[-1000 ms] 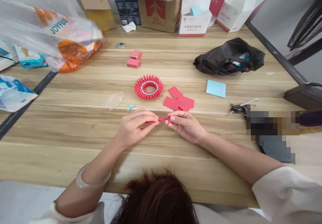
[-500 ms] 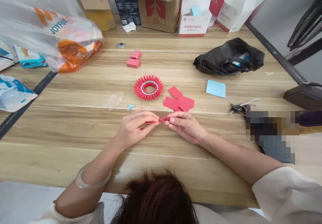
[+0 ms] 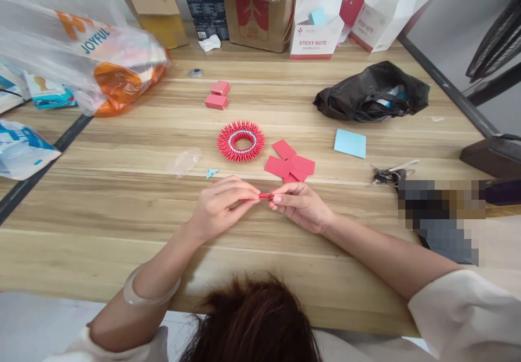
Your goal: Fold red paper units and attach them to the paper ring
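Between my two hands is a narrow piece of folded red paper, seen nearly edge-on. My left hand pinches its left end, and the fingers hide much of it. At the other end, my right hand grips it between thumb and fingertips. Just beyond the hands lie several flat red paper slips, overlapping one another. A ring of folded red paper pieces with a light blue inner band rests behind them. Near my left hand is a small folded blue paper piece.
Two red paper stacks lie farther back. On the right are a blue paper pad, a black plastic bag and keys. A clear wrapper lies left. Cardboard boxes and a sticky note box line the back.
My hands have drawn slightly closer together, and less of the red paper shows between them. Both hands still grip it. Things on the table stay in place.
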`<control>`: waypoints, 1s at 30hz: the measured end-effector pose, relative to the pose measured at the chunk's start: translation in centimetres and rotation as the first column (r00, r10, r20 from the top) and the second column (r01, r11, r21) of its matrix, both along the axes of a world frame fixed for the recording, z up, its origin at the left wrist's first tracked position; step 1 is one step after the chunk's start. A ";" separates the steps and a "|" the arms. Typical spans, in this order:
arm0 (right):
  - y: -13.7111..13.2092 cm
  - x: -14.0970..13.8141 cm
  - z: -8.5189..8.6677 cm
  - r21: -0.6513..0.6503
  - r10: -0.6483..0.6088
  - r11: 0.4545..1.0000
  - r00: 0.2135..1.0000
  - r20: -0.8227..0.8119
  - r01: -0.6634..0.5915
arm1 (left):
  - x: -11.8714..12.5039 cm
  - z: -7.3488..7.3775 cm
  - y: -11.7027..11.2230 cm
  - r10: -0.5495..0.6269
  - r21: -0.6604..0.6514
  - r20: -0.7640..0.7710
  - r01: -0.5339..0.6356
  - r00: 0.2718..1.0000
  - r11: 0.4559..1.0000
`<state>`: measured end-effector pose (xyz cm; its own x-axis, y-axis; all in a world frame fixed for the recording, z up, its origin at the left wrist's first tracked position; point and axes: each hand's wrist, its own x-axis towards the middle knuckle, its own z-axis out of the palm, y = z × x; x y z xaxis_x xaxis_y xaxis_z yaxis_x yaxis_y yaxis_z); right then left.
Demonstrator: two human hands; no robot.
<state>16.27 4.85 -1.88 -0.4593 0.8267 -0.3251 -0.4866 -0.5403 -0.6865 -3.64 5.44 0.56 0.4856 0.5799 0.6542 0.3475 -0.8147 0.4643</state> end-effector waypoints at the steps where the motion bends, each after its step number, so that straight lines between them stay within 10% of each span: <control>1: 0.0 0.0 0.0 -0.001 0.001 1.000 1.000 -0.001 -0.001 | 0.0 0.0 0.0 -0.004 0.003 0.001 0.004 1.000 1.000; 30: -0.1 0.0 -0.2 -0.023 0.008 1.000 1.000 -0.030 -0.008 | -0.2 0.4 0.2 -0.090 0.017 -0.081 0.091 0.993 0.996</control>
<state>16.31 4.76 -2.11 -0.4756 0.8152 -0.3305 -0.5021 -0.5601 -0.6589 -3.88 5.63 0.98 0.5864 0.5179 0.6228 0.3071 -0.8536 0.4207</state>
